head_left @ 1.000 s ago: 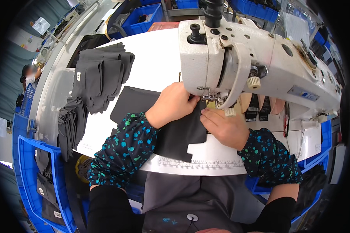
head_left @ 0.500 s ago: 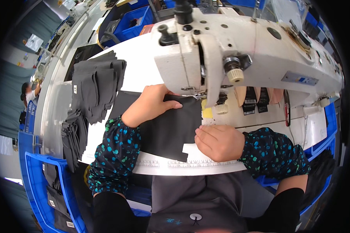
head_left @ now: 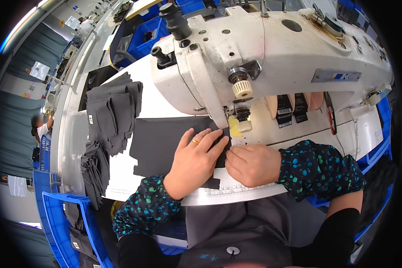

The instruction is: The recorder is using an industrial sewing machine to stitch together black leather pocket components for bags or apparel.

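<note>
Head view, looking down over a white sewing table [head_left: 165, 105] with a white industrial sewing machine [head_left: 272, 58] across the far side.

Left hand [head_left: 195, 161] laid flat on a dark fabric piece [head_left: 165, 145], fingers stretched out and pressed down, a ring on one; nothing grasped, only pinned to the table. Fingertips reaching up toward the presser foot and needle area [head_left: 236, 123], just right of the hand.

Right hand [head_left: 253, 164] near the table's front edge, fingers curled loosely and knuckles up, touching the right edge of the same piece; whether a fold is pinched underneath cannot be told.

Dark fabric piece lying flat, spread leftward from under the machine head, its right edge at or just short of the needle. No finished seam visible on it; needle itself hidden by the machine's arm. Judged from that: piece positioned and lined up, stitching along the edge at most just started, most of the length left to run.

Far left, a stack of similar dark cut pieces [head_left: 114, 111] on the table, more draped over the left edge [head_left: 94, 169]; whether sewn or waiting cannot be told. Printed ruler strip [head_left: 228, 193] along the near table edge. Blue bin [head_left: 62, 223] near left, below the table. Small hanging tags [head_left: 292, 107] on the right, behind the machine.
</note>
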A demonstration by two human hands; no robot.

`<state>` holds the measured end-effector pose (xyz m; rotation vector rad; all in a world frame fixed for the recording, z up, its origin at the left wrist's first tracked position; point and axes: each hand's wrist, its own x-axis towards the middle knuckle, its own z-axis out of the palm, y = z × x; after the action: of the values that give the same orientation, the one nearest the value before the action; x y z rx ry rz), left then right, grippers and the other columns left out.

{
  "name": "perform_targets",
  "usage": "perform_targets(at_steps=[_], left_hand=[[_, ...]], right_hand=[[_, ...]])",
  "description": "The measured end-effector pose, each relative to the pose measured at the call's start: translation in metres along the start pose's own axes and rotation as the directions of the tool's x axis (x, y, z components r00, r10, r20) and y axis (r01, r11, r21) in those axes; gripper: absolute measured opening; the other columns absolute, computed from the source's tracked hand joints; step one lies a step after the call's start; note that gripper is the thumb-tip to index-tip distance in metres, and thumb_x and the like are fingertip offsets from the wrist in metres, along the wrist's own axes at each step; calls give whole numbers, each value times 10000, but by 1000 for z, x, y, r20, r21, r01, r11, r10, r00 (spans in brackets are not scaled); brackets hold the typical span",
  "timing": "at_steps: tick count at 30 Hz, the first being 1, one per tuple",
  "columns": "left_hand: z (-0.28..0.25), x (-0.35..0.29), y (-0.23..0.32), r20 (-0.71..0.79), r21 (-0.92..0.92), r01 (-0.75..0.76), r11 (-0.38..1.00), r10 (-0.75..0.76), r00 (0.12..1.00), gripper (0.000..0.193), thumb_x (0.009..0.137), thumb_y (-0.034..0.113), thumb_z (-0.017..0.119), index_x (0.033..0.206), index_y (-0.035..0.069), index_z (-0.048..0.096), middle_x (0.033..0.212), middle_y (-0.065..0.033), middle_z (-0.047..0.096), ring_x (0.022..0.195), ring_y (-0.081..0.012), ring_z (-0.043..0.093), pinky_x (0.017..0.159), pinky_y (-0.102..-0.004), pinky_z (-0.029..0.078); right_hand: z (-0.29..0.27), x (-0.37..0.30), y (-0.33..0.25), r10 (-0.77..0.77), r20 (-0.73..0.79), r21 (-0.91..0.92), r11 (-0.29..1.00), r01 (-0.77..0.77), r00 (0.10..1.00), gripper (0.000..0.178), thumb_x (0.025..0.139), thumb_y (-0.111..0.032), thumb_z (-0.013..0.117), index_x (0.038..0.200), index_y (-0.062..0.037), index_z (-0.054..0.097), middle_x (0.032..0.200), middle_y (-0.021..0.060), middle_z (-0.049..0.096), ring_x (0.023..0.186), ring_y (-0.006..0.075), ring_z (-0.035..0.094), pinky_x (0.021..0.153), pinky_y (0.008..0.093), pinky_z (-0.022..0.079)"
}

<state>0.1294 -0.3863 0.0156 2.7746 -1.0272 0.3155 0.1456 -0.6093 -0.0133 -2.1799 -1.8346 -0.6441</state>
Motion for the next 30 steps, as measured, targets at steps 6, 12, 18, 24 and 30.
perform_targets(at_steps=[6, 12, 18, 24, 30], left_hand=[[4, 6, -5, -16, 44, 15, 999, -14, 1000, 411, 828, 122, 698, 1239, 115, 700, 1240, -48, 642, 1188, -244, 625, 1080, -543, 409], [8, 15, -15, -29, 34, 39, 999, -38, 999, 371, 826, 113, 704, 1196, 139, 721, 1192, -32, 643, 1200, -238, 617, 1099, -588, 385], [12, 16, -15, -71, 16, 32, 999, -31, 997, 382, 820, 104, 708, 1200, 140, 722, 1155, -32, 641, 1180, -239, 615, 1093, -578, 389], [15, 10, -25, -89, 0, -29, 1000, 29, 996, 442, 814, 101, 705, 1255, 137, 694, 1087, -43, 630, 1155, -235, 609, 1116, -534, 368], [6, 17, -19, -173, 47, -61, 997, 68, 983, 369, 839, 87, 706, 1207, 119, 702, 1096, -14, 677, 1075, -211, 636, 1062, -482, 418]], right_hand=[[10, 2, 8, 50, -96, -59, 997, -56, 994, 175, 734, -153, 640, 834, -10, 648, 860, 119, 639, 810, 244, 644, 700, 322, 548], [18, 5, 19, 88, -212, -91, 990, -110, 973, 99, 715, -160, 634, 734, -70, 599, 735, 37, 564, 699, 175, 592, 600, 284, 505], [11, 2, 14, 145, -110, -39, 988, -150, 983, 130, 749, -145, 641, 836, -49, 643, 859, 67, 632, 813, 205, 649, 688, 306, 543], [-37, -20, 14, 315, -38, -125, 940, -317, 948, 164, 765, -149, 648, 902, -60, 655, 913, 65, 637, 818, 215, 645, 689, 333, 538], [-58, -66, 37, 531, -250, -360, 725, -587, 809, 174, 739, -92, 690, 907, -54, 669, 995, 41, 661, 845, 205, 624, 661, 332, 538]])
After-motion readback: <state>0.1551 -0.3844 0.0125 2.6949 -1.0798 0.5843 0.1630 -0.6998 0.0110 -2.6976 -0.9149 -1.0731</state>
